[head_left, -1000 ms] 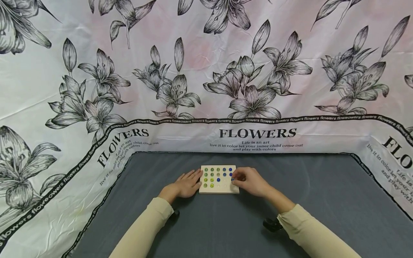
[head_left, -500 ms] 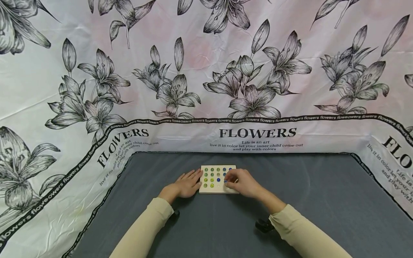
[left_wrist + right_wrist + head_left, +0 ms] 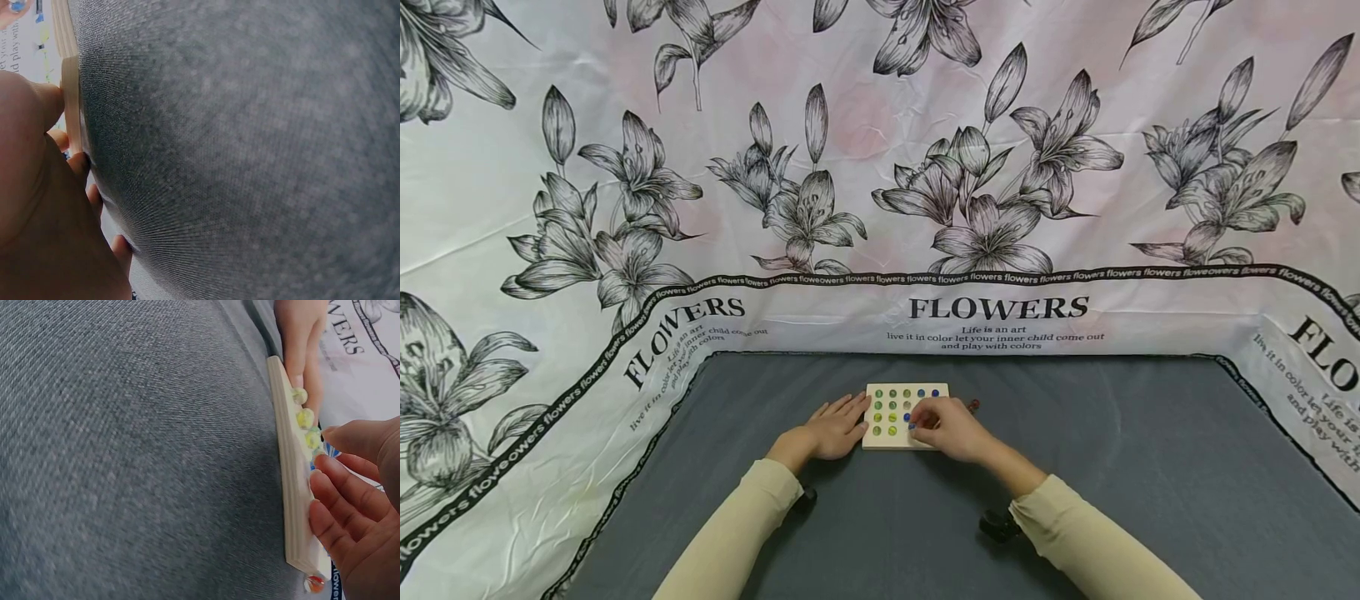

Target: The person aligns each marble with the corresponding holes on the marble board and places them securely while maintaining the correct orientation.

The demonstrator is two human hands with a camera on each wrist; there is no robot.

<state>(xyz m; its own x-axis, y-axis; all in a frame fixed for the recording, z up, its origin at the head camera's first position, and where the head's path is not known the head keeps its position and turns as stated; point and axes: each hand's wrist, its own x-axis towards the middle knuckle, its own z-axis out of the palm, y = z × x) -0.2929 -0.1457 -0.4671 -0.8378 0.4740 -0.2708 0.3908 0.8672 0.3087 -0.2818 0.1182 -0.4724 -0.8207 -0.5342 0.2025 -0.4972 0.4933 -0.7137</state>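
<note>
A pale wooden board point(image 3: 887, 445) with rows of round hollows lies flat on the dark cloth, and glass marbles in green, yellow and blue sit in many of them. My left hand point(image 3: 831, 429) rests at the board's left side with its fingers extended, thumb against the edge point(image 3: 72, 103). Over the front right part of the board, my right hand point(image 3: 953, 429) pinches a blue marble point(image 3: 912, 427) between thumb and fingertips, low over the front row. Another blue marble point(image 3: 907, 417) sits just behind it. The right hand covers several hollows on that side.
Just past the board's right side lies a reddish-brown marble point(image 3: 973, 406), also seen as a red and clear marble point(image 3: 314, 584) in the right wrist view. Dark grey cloth point(image 3: 1120, 467) covers the table. A flower-printed sheet point(image 3: 1000, 292) hangs behind it.
My right hand has moved left across the board with the blue marble, toward the front row. The reddish marble has come into sight behind it. My left hand has stayed put.
</note>
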